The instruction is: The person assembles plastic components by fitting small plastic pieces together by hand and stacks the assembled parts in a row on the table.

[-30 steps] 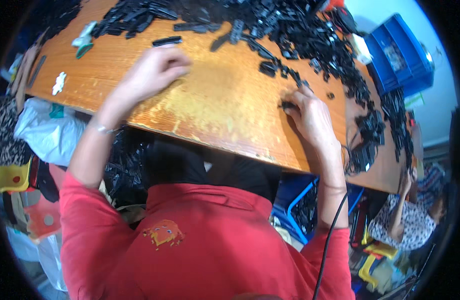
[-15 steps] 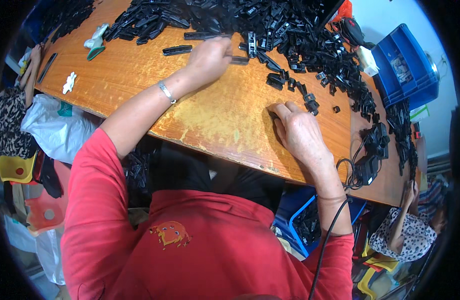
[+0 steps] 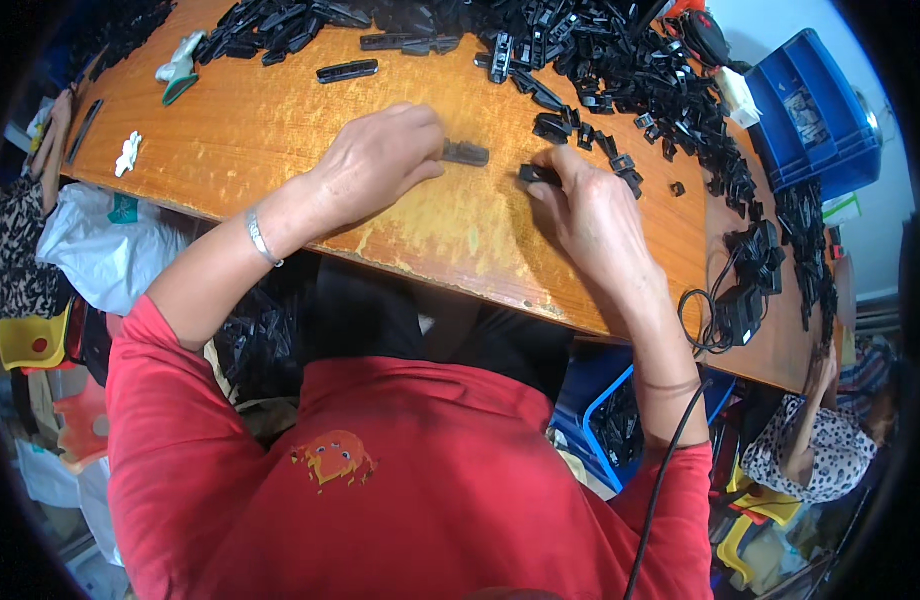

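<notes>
Over the middle of the wooden table, my left hand (image 3: 385, 158) is closed on the end of a long black plastic piece (image 3: 466, 152), which sticks out to the right. The exact kind of this part does not show. Facing it, my right hand (image 3: 595, 210) pinches a small black plastic piece (image 3: 538, 175) between thumb and fingers. A narrow gap separates the two pieces. Beyond my hands, one long black piece (image 3: 347, 71) lies by itself, and others (image 3: 410, 43) lie at the edge of the heap. Small black parts (image 3: 555, 126) are scattered just past my right hand.
A large heap of black plastic parts (image 3: 570, 50) covers the table's far side. A blue bin (image 3: 815, 120) stands at the far right, near a black adapter with cables (image 3: 735, 325). White-green (image 3: 180, 65) and white (image 3: 128, 153) objects lie left. Other people sit at both sides.
My left hand has come back from the heap's edge toward me with the long black piece. My right hand has moved up and inward and now pinches a small black piece.
</notes>
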A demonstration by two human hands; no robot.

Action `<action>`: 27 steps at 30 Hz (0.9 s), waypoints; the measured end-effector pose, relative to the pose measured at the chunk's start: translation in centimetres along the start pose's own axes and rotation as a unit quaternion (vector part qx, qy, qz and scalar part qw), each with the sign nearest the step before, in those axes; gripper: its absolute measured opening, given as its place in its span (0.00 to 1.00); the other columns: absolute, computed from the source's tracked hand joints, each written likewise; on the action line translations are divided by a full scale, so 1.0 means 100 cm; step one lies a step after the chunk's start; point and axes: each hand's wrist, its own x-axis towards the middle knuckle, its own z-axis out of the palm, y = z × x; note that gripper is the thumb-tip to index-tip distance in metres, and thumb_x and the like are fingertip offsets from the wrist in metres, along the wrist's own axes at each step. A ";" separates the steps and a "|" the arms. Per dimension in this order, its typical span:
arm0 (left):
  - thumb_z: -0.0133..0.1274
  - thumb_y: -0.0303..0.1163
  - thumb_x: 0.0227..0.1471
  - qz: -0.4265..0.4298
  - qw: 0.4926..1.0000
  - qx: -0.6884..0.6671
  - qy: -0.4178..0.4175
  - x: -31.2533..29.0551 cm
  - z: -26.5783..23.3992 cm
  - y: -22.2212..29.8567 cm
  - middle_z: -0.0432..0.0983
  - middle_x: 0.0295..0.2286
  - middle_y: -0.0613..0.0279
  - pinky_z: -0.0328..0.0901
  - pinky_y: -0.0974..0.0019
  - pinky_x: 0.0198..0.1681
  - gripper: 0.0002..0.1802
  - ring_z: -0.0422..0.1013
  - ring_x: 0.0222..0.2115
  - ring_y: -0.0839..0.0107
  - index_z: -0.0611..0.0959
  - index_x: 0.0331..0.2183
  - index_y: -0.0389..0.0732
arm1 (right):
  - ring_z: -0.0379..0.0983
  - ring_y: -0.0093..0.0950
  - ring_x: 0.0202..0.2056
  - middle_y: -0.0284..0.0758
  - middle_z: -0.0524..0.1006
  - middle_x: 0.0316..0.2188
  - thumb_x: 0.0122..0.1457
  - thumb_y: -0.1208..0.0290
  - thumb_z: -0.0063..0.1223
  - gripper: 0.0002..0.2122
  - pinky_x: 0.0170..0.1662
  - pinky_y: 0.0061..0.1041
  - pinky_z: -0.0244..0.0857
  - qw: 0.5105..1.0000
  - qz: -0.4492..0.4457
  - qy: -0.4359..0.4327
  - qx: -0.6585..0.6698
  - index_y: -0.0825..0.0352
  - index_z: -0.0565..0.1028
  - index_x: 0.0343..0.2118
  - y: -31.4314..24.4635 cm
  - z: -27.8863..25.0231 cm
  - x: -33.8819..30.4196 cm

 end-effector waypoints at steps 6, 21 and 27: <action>0.68 0.30 0.54 -0.040 0.998 -0.035 0.020 -0.007 -0.001 0.008 0.78 0.35 0.55 0.71 0.54 0.42 0.12 0.75 0.39 0.52 0.81 0.35 0.38 | 0.83 0.47 0.39 0.45 0.83 0.37 0.56 0.73 0.71 0.12 0.43 0.40 0.76 0.989 -0.001 0.083 0.122 0.67 0.85 0.43 -0.005 0.031 0.028; 0.67 0.29 0.53 -0.081 0.992 -0.091 0.025 0.004 0.014 -0.003 0.76 0.31 0.52 0.68 0.55 0.37 0.11 0.74 0.34 0.51 0.83 0.34 0.35 | 0.82 0.45 0.35 0.42 0.81 0.32 0.49 0.72 0.75 0.10 0.38 0.39 0.75 0.983 -0.090 0.097 0.127 0.67 0.87 0.34 -0.002 0.065 0.059; 0.67 0.27 0.51 -0.134 0.979 -0.096 -0.122 -0.013 -0.038 0.006 0.74 0.29 0.52 0.67 0.56 0.36 0.10 0.74 0.32 0.55 0.81 0.32 0.34 | 0.82 0.42 0.35 0.39 0.82 0.33 0.57 0.65 0.72 0.09 0.40 0.41 0.75 0.978 -0.142 0.006 0.156 0.65 0.87 0.35 -0.010 0.056 0.039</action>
